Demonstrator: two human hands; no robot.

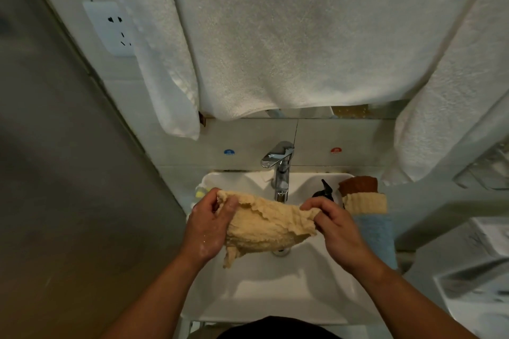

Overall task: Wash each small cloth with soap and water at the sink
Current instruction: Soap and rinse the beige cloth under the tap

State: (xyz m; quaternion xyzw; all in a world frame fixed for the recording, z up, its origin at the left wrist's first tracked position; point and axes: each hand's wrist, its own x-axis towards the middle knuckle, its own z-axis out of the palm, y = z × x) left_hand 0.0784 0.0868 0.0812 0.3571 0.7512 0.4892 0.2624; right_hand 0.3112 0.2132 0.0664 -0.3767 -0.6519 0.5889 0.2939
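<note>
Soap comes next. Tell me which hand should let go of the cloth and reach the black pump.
Right, probably. The black pump sits just behind the right hand; the left hand grips the cloth at its far end, across the sink.

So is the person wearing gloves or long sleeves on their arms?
No gloves, no sleeves: left forearm and right forearm are bare. No rings, watch or bracelet show on the left hand or right hand. Wet specks dot the left hand.

Four cloths [264, 226] [358, 184] [365, 202] [376, 234], two hands [206, 226] [336, 226], one faucet [281, 170]
</note>
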